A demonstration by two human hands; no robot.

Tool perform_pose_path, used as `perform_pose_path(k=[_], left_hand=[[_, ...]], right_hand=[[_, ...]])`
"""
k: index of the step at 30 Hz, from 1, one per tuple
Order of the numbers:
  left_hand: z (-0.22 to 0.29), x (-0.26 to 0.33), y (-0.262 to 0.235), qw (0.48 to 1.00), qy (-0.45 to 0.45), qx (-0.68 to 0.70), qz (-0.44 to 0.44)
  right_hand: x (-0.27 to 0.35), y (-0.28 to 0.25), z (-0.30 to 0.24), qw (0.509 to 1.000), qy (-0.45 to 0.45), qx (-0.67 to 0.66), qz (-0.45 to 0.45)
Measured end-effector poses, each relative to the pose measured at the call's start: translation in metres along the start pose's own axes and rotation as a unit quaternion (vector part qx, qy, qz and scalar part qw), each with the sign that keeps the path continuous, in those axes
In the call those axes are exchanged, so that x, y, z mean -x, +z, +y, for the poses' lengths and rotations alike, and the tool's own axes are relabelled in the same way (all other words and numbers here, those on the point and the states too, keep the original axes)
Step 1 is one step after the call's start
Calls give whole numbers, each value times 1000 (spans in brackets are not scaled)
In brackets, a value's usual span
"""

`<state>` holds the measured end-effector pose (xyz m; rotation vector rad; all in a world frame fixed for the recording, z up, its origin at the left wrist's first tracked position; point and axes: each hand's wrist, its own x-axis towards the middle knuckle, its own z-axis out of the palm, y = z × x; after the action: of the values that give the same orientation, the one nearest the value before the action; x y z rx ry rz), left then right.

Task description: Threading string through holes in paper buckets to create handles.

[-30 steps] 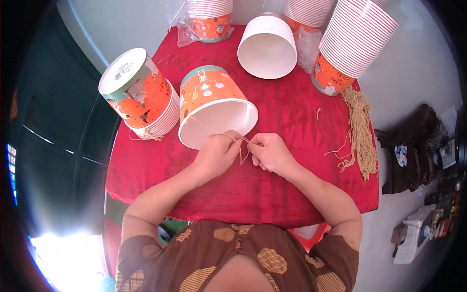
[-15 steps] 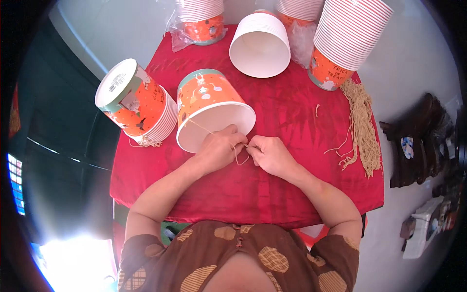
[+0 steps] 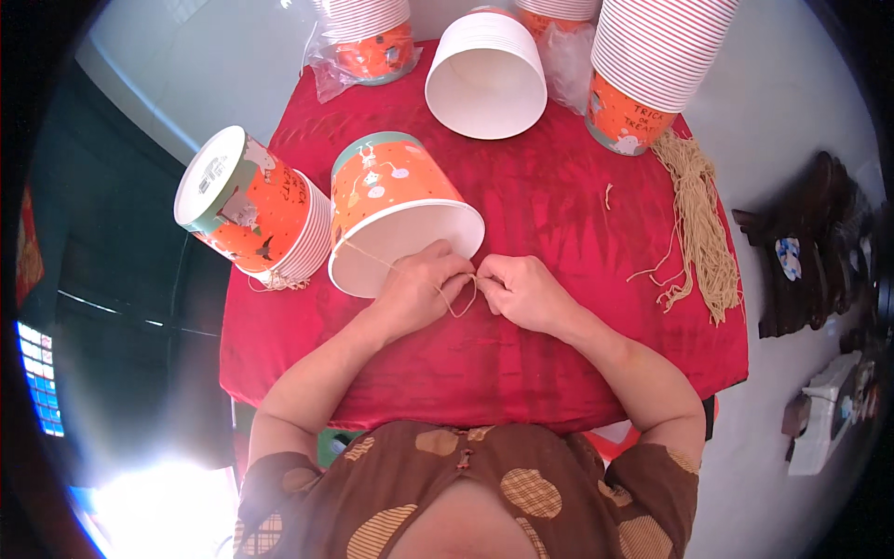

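Observation:
An orange paper bucket with a white rim lies on its side, its mouth toward me. A thin tan string runs from the bucket's left rim to my hands and hangs in a small loop below them. My left hand, in front of the bucket's mouth, pinches the string between thumb and fingers. Close against it, my right hand pinches the string too, the fingertips of both hands nearly meeting. The exact crossing of the string between the fingertips is too small to make out.
A red cloth covers the table. Upside-down nested buckets stand at left. Another white-mouthed bucket stack lies at the back, near a tall stack and a plastic-wrapped stack. A tan string bundle lies at right.
The view has shifted slightly, moving the far stacks up in the picture. Both hands stay together at the string, fingertips a little rearranged; the bucket keeps its place.

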<state>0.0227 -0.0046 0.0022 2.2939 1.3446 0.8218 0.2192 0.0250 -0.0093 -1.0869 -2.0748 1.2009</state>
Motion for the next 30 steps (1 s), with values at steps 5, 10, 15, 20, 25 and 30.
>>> perform_pose_path(k=[5, 10, 15, 20, 25, 30], left_hand=[[0, 1, 1, 1000, -1, 2, 2], [0, 1, 0, 1000, 4, 8, 3], [2, 0, 1, 1000, 3, 6, 2], [2, 1, 4, 1000, 0, -26, 9], [5, 3, 8, 999, 1, -43, 31], [5, 2, 13, 998, -16, -46, 33]], right_hand=[[0, 1, 2, 1000, -15, -11, 12], [1, 0, 0, 999, -27, 2, 17], [1, 2, 5, 998, -51, 13, 30], [0, 1, 4, 999, -41, 20, 25], [1, 5, 7, 995, -81, 40, 48], [0, 1, 1, 999, -36, 24, 23]])
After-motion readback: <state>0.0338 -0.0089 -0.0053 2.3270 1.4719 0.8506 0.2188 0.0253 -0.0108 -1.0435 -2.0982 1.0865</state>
